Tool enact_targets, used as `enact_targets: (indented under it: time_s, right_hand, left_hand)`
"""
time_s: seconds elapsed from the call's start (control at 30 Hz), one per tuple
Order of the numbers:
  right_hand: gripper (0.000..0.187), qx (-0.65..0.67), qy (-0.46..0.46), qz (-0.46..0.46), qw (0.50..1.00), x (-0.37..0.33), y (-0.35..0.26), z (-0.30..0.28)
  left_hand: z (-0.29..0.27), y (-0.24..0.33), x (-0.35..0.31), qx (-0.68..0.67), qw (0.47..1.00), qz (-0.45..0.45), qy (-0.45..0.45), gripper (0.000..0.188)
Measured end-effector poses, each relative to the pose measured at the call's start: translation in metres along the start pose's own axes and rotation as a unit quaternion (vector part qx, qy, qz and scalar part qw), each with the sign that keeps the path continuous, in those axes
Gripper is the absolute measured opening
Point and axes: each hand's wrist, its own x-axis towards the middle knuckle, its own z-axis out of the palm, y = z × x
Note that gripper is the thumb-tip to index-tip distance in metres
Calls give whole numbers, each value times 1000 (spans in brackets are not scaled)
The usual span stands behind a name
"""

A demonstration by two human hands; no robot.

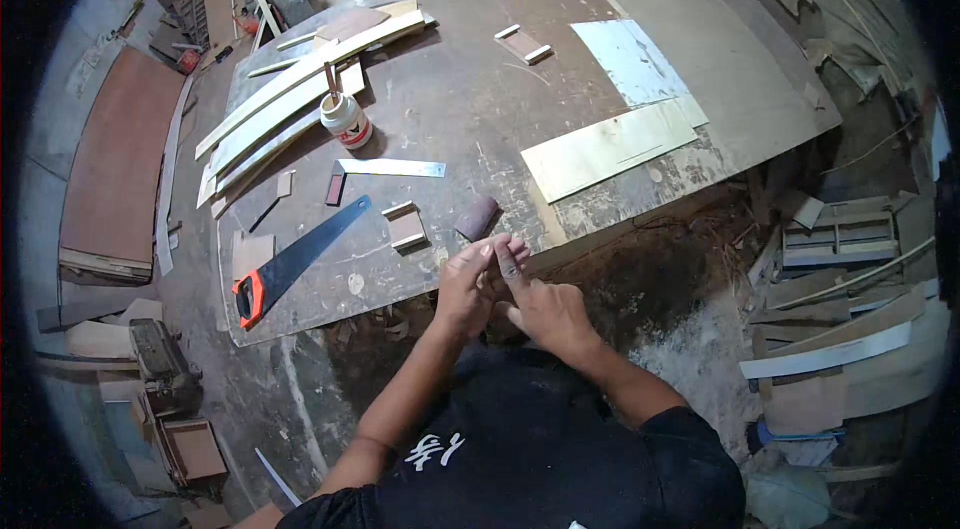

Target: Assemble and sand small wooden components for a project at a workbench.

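Observation:
My two hands meet at the table's near edge, fingertips touching. My left hand [463, 291] is closed, its thumb and fingers drawn together against the right fingertips; anything small between them is hidden. On my right hand [553, 315] the index finger stretches toward the left fingers, and the thumb stands apart. Just beyond them lies a rolled piece of brownish-purple sandpaper [478, 217]. To its left rests a small wooden piece with two pale side strips [405, 227]. A try square [390, 168] and a handsaw [305, 264] with an orange-black handle lie farther left.
A glue bottle [346, 121] with a brush in it stands beside stacked wooden strips [300, 89]. Another small stripped piece [523, 45] lies farther back. Pale boards [610, 149] and a white sheet [640, 62] cover the table's right part. Wood scraps [840, 329] crowd the floor at right.

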Motion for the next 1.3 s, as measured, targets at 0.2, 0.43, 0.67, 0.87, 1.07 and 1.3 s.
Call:
enact_targets:
  time_s: [0.2,0.43,0.67,0.87,1.07,1.3]
  right_hand:
    - [59,-71,30,-23,997,-1,15,28]
    - [52,-76,1,-47,996,4,19,12]
    - [63,-4,2,-77,997,0,23,13]
    - [70,38,-17,-73,996,1,15,12]
    - [79,94,-80,-58,991,0,15,0]
    - [71,846,-199,-65,491,0,39,13]
  left_hand:
    - [-10,-6,8,70,997,26,4,27]
    - [-9,-5,8,36,999,24,23,20]
    - [2,15,7,-25,996,-73,38,17]
    - [-4,10,9,-65,990,-117,39,19]
    - [-10,9,3,12,998,-47,29,28]
    - [-6,7,-8,235,967,79,-59,34]
